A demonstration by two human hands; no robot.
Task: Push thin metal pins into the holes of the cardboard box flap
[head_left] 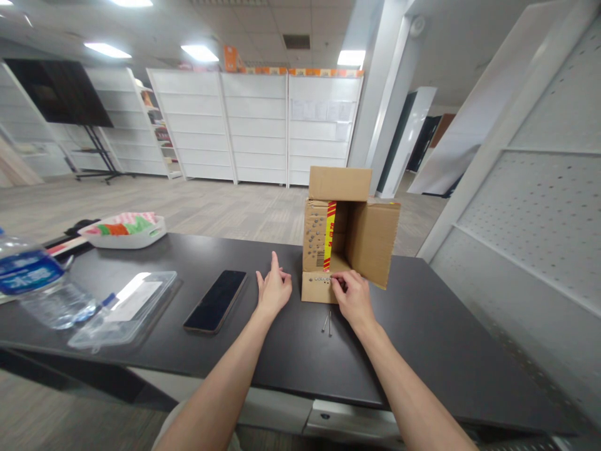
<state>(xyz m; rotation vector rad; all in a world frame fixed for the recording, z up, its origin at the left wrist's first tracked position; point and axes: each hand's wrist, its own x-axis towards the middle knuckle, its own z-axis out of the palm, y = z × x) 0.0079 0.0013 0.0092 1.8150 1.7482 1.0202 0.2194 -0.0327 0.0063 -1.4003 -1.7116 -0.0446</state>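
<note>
An open cardboard box (315, 219) stands on the table, its flaps spread and a yellow-and-red tape strip (330, 235) down one panel. Several metal heads dot that panel, and a row of them crosses the bottom flap (319, 293). At the right end of this row my right hand (354, 297) is closed in a pinch; whatever its fingertips hold is too small to make out. Two loose nails or screws (330, 324) lie in front of the flap. My left hand (275, 288) hovers left of the box, index finger stretched out, holding nothing visible.
To the left lie a black phone (216, 300) and a clear plastic case (129, 307). A water bottle (42, 282) is at the far left, near a white basket (157, 235) of colourful items. A perforated white panel (530, 232) borders the dark table (436, 351) on the right.
</note>
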